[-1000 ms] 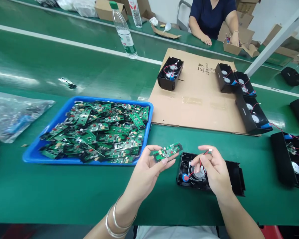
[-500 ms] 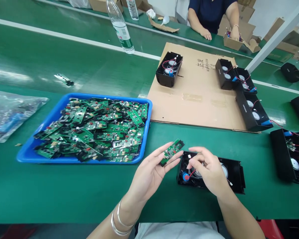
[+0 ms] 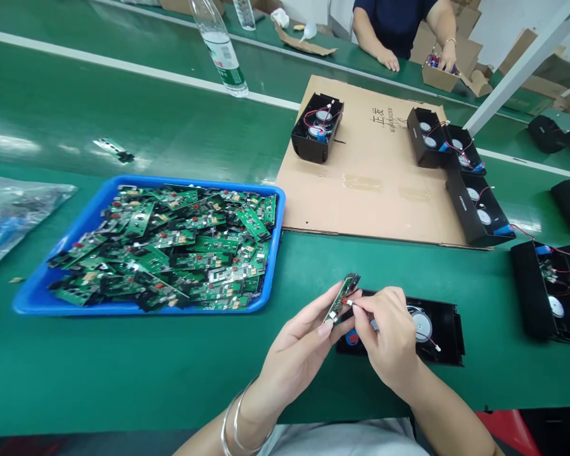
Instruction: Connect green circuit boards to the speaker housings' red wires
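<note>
My left hand (image 3: 300,345) grips a green circuit board (image 3: 341,299) by its edges, turned steeply so that its face looks toward my right hand. My right hand (image 3: 388,335) is closed, thumb and forefinger pinching a small white wire connector (image 3: 349,303) against the board's side. Whether the connector sits in a socket I cannot tell. Under both hands lies an open black speaker housing (image 3: 444,326) with a round silver speaker (image 3: 420,325), a loose white-tipped lead and a blue cylindrical part (image 3: 353,337), partly covered by my fingers.
A blue tray (image 3: 278,253) heaped with circuit boards stands to the left. Behind is a cardboard sheet (image 3: 375,202) bearing several black housings (image 3: 477,206). More housings (image 3: 532,291) line the right. A water bottle (image 3: 223,57) stands further back; a co-worker (image 3: 392,28) reaches into a small box.
My right hand has brought the connector from above the housing to the board. My left hand has tilted the board more on edge. The view has shifted slightly.
</note>
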{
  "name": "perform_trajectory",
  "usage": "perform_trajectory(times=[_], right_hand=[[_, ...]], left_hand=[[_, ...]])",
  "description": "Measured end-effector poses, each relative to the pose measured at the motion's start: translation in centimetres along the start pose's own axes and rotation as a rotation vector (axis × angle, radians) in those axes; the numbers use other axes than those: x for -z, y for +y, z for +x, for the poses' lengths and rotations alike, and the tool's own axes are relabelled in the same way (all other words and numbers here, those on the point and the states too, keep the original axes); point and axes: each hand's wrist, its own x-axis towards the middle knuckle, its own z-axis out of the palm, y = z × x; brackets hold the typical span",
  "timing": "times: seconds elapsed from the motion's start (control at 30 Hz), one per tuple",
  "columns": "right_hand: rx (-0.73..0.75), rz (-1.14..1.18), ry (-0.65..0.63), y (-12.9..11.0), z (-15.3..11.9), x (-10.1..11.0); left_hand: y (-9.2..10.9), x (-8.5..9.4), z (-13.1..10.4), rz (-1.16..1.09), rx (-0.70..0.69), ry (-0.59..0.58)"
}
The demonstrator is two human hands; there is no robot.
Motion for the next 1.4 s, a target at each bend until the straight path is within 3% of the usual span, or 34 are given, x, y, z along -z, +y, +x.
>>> perform_trajectory(times=[0.47, 0.7, 0.8, 0.87, 0.97, 1.07, 1.13, 1.2, 1.3, 1.4], right_hand=[[0.072, -0.044, 0.033, -0.4, -0.2, 0.2], [0.148, -0.034, -0.053, -0.4, -0.2, 0.9], [0.141, 0.047, -0.153, 0.4, -0.4, 2.7], [0.032, 0.047, -0.192, 1.6, -0.8, 5.0], [-0.180, -0.088, -0.284, 3.9, -1.9, 8.9], [-0.220, -0.136, -0.434, 5.2, -3.2, 11.0], [-0.215, -0.130, -0.436, 4.9, -3.8, 10.3], [-0.217, -0.148, -0.371, 4.1, -4.2, 8.2], [-0.209, -0.200, -0.305, 3.0, -4.1, 4.6], [-0.229, -0.191, -0.294, 3.1, -3.7, 3.5]], left_hand=[[-1.7, 0.0, -0.4, 0.142, -0.148, -0.041], [0.0, 0.6, -0.8, 0.450, -0.093, 0.115], [1.5, 0.4, -1.1, 0.522, -0.052, 0.188], [2.4, 0.4, -1.3, 0.528, -0.009, 0.205], [3.2, 0.8, -1.4, 0.639, 0.116, 0.087], [3.0, 1.0, -1.3, 0.777, 0.214, -0.036], [2.4, 0.6, -1.2, 0.826, 0.259, -0.088], [1.7, 0.0, -1.1, 0.895, 0.257, -0.116], [0.8, -1.0, -0.9, 1.050, 0.181, -0.085], [0.3, -1.8, -0.8, 1.064, 0.221, -0.066]])
